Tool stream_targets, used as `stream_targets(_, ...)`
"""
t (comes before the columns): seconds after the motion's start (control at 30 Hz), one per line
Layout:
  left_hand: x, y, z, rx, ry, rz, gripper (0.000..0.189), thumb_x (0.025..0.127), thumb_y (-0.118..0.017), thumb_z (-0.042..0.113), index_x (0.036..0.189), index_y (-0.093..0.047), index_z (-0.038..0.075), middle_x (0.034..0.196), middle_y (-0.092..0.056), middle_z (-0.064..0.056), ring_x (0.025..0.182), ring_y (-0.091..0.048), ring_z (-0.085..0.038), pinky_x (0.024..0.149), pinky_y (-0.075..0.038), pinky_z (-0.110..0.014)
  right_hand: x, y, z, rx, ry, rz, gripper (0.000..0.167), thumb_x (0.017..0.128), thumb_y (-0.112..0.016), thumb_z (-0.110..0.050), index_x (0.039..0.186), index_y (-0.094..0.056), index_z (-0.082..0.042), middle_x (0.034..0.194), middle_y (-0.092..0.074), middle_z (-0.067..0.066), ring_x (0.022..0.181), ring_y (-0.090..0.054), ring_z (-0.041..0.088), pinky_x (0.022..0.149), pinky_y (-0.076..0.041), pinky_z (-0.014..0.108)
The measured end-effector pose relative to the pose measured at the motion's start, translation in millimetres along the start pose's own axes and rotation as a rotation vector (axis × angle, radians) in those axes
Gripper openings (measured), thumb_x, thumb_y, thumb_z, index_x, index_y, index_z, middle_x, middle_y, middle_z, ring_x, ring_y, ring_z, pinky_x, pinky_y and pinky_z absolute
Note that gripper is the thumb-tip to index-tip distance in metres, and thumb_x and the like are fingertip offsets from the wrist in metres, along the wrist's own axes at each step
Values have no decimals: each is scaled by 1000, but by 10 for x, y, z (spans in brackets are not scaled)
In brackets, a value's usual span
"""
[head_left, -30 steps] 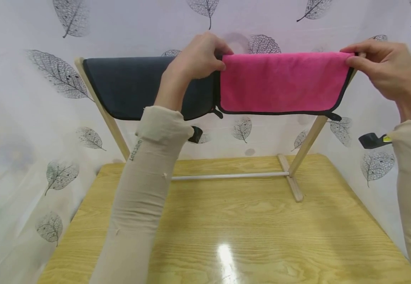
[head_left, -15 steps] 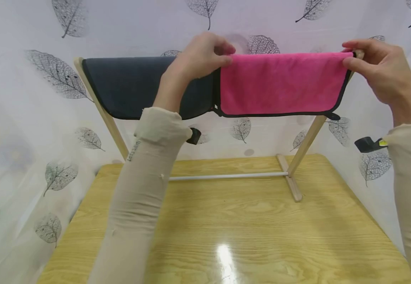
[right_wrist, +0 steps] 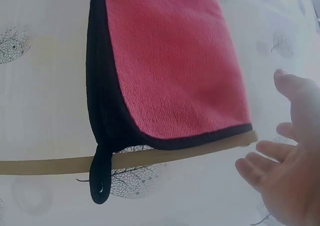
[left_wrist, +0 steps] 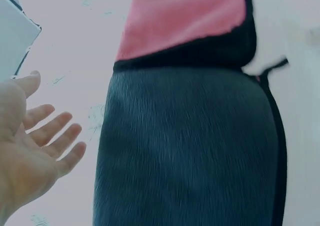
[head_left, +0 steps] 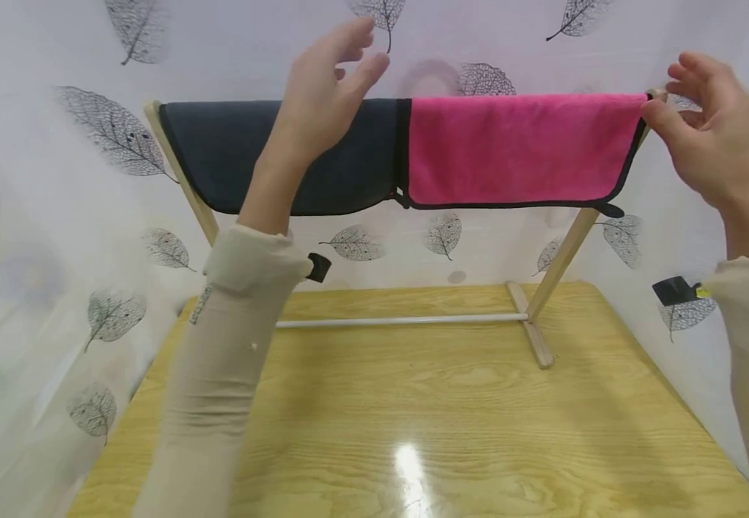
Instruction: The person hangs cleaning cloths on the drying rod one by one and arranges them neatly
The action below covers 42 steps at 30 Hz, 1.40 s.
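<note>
A pink towel (head_left: 516, 151) with black edging hangs folded over the top of a wooden rack, on its right half. Beside it on the left hangs a dark grey towel (head_left: 232, 158), also black-edged. My left hand (head_left: 322, 93) is raised in front of the dark towel, fingers loose and holding nothing; in the left wrist view it is apart from both towels. My right hand (head_left: 720, 137) is at the rack's top right corner, its thumb close to the pink towel's edge. The right wrist view shows that hand's fingers spread, apart from the cloth.
The rack's right wooden leg (head_left: 562, 259) stands on a crosswise foot (head_left: 529, 327) on the wood-grain table (head_left: 465, 410). A white rod (head_left: 400, 321) runs low between the legs. Behind hangs a pale curtain (head_left: 57, 237) printed with leaves.
My left hand has let go of the pink towel's upper left corner and moved up and left. My right hand's fingers have opened away from the towel's right corner. Both towels still hang.
</note>
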State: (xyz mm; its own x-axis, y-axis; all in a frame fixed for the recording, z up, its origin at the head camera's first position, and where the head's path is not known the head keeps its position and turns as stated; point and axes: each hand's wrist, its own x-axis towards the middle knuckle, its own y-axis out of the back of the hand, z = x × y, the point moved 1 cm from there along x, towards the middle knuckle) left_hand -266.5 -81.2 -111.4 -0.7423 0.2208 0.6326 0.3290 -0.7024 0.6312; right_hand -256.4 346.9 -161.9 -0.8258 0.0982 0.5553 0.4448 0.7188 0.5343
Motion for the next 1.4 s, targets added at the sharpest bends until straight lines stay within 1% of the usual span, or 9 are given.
stream_targets(0.17, -268, 159, -138, 92, 7, -4, 66, 107, -53, 43, 163, -31, 16, 168, -30, 1, 152, -25, -7, 119, -16, -19, -162, 3, -55, -71, 43, -45, 70, 107, -54, -30, 165, -16, -35, 169, -18, -14, 151, -34, 23, 117, -31, 28)
stream_targets(0.3, -525, 283, -259, 168, 19, -16, 71, 107, -52, 47, 166, -22, 19, 172, -14, 0, 157, -6, -10, 122, -6, -25, -273, -11, -83, -134, 94, -88, 77, 106, -56, -38, 166, -8, -35, 170, -7, -17, 156, -20, 31, 121, -22, 38)
stream_targets(0.5, -908, 409, -470, 266, 14, -77, 80, 105, -42, 62, 167, -10, 23, 173, 3, 0, 157, 9, -17, 125, 0, -49, -366, -65, -69, -225, 310, -166, 87, 105, -51, -55, 167, -8, -13, 173, -1, 7, 158, 6, 18, 124, 4, 44)
stream_targets(0.57, -1016, 427, -537, 313, 14, -107, 84, 103, -37, 69, 167, -7, 25, 172, 8, 0, 156, 14, -19, 124, 1, -56, -405, -92, -44, -260, 346, -192, 91, 103, -50, -60, 167, -8, -9, 173, 1, 11, 157, 10, 21, 124, 7, 45)
stream_targets(0.7, -1210, 444, -643, 372, 11, -143, 87, 100, -33, 74, 167, -5, 25, 172, 12, 0, 156, 18, -22, 123, 0, -61, -507, -173, 6, -349, 408, -221, 98, 100, -47, -68, 165, -9, -4, 172, 3, 16, 157, 13, 29, 124, 7, 51)
stream_targets(0.83, -1381, 450, -724, 392, 10, -151, 88, 101, -32, 74, 167, -7, 23, 172, 12, -2, 156, 18, -24, 123, -1, -61, -636, -270, 59, -419, 496, -199, 106, 96, -41, -78, 163, -17, 0, 170, 0, 21, 157, 10, 37, 123, 3, 58)
stream_targets(1.0, -1563, 428, -837, 471, 17, -158, 87, 102, -33, 73, 167, -8, 21, 172, 10, -5, 156, 17, -27, 122, -1, -63, -803, -376, 175, -440, 581, -184, 111, 93, -35, -84, 161, -25, 3, 170, -4, 24, 155, 6, 46, 120, -1, 66)
stream_targets(1.13, -1703, 391, -949, 523, 20, -173, 86, 103, -35, 70, 167, -10, 19, 172, 8, -9, 157, 15, -31, 121, -2, -66, -930, -420, 267, -465, 574, -219, 106, 96, -39, -79, 161, -25, 3, 170, -2, 23, 155, 6, 47, 119, 0, 68)
stream_targets(1.4, -1999, 307, -1165, 542, 62, -236, 85, 104, -42, 64, 167, -11, 17, 172, 9, -12, 156, 16, -33, 119, -3, -69, -1141, -508, 405, -507, 530, -300, 96, 99, -55, -63, 165, -17, -4, 171, 3, 20, 155, 9, 43, 120, 6, 66)
